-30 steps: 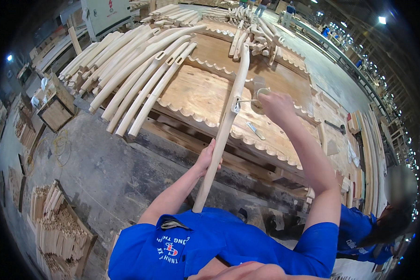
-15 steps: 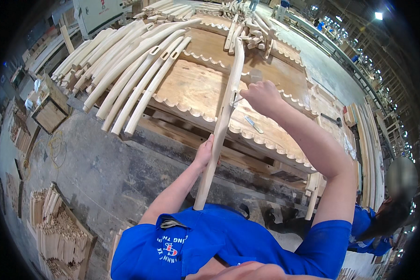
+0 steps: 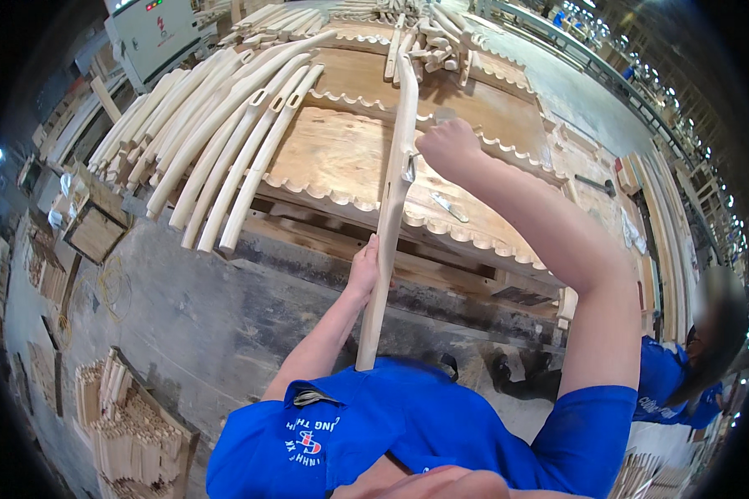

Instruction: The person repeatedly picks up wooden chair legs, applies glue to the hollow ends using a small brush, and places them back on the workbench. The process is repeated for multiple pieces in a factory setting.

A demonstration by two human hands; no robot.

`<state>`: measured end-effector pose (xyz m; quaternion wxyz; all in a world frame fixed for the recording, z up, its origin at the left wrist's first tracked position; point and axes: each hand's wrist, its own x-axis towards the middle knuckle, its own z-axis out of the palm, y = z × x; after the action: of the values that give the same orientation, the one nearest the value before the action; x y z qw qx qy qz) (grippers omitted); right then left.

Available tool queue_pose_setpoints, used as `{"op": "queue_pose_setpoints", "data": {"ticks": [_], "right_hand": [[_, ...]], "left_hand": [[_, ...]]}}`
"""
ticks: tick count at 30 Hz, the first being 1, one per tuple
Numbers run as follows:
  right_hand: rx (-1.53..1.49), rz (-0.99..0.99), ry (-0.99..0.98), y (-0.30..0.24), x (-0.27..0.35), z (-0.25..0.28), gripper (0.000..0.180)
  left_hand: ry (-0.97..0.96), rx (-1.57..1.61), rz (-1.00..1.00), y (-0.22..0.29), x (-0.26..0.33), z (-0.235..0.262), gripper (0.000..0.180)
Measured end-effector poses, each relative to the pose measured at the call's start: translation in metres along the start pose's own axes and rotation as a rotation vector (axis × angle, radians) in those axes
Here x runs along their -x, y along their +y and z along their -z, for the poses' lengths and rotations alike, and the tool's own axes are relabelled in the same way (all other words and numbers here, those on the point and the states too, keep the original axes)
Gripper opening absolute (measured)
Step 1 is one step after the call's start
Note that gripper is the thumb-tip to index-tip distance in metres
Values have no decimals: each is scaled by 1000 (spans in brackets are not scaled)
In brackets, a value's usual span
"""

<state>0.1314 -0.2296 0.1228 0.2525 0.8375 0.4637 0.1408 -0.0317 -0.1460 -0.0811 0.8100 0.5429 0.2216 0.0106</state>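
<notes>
Currently, the left hand (image 3: 363,268) is wrapped around the lower part of a long curved wooden piece (image 3: 389,208), fingers closed on its edge. The piece stands nearly upright, its lower end just in front of the blue shirt (image 3: 391,432) and its upper end over the bench (image 3: 341,158). The right hand (image 3: 448,148) is closed into a fist around a small tool, most of which is hidden; the fist sits just beside the upper part of the piece, near a small metal fitting (image 3: 409,169) on it. Whether the tool touches the wood cannot be told.

On the bench, scalloped plywood panels (image 3: 508,125) lie flat, with a small metal tool (image 3: 448,206) resting on them to the right of the piece. A row of similar curved wooden pieces (image 3: 216,141) lies on the left side of the bench. On the floor at the lower left, an open wooden crate (image 3: 133,432) holds small wooden sticks. Another open box (image 3: 96,234) stands farther up on the left.
</notes>
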Motion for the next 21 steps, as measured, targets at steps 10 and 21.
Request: {"op": "queue_pose_setpoints", "data": {"ticks": [10,21], "right_hand": [[-32,176,-144,20,10,21,12],[-549,-207,144,44,59,-35,14]], "left_hand": [[-52,25,32,-5,-6,5,54],[-160,156,149,-10,-15,15,59]]}}
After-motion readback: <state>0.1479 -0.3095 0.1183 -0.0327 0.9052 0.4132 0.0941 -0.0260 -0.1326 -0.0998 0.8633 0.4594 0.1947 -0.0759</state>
